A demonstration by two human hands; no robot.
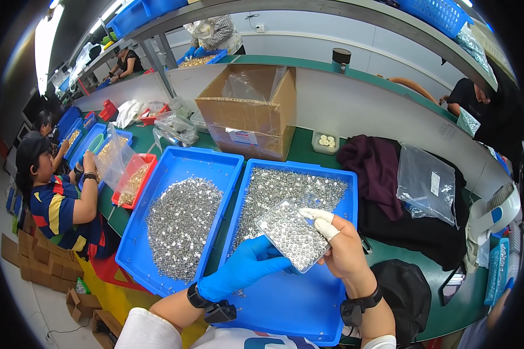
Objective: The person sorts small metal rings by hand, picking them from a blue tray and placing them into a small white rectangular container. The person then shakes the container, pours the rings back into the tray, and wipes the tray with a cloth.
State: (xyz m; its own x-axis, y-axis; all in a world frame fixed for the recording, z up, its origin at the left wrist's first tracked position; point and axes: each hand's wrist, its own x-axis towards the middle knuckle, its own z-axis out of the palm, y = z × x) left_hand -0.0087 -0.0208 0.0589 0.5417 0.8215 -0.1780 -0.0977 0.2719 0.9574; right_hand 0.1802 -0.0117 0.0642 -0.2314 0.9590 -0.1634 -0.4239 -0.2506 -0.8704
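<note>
A clear square plastic tray (290, 235) filled with rows of small silvery metal parts is tilted above the right blue bin. My left hand (244, 266), in a blue glove, grips the tray's lower left side. On its right edge is my right hand (346, 250), bare except for white covers on two fingertips, with its fingers against the tray. Below lies the right blue bin (285, 299), loose metal parts heaped in its far half. To the left, another blue bin (162, 166) holds a large pile of similar metal parts (183, 227).
A cardboard box (247, 110) stands behind the bins, beside a small clear container (325, 142). Dark clothing (372, 174) and a plastic bag (426, 183) lie right. At left a person (61, 203) works by a red bin (135, 180). A shelf (308, 9) crosses overhead.
</note>
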